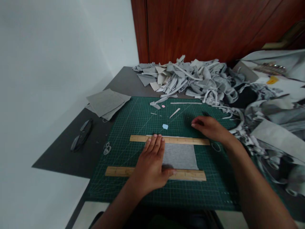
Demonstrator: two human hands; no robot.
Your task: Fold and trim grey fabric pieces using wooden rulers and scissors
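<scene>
My left hand [153,162] lies flat with fingers stretched out. Its fingertips press on the upper wooden ruler [183,140], and its thumb rests on the lower wooden ruler [190,175]. Between the rulers is a piece of grey fabric [181,156], partly covered by the hand; a thin pale edge of it shows beyond the upper ruler. My right hand [209,126] hovers past the upper ruler's right end, fingers curled in toward the thumb. A small dark object [206,113] shows just behind it; whether the hand holds it is unclear. Both rulers lie on a green cutting mat [119,187].
A heap of grey fabric scraps [190,76] covers the back and right. Grey fabric squares [106,103] and glasses [81,135] lie at left. A light-blue chip [165,126], a pink chip [163,106] and thin offcuts [174,112] are on the mat. A white wall [59,63] borders the left.
</scene>
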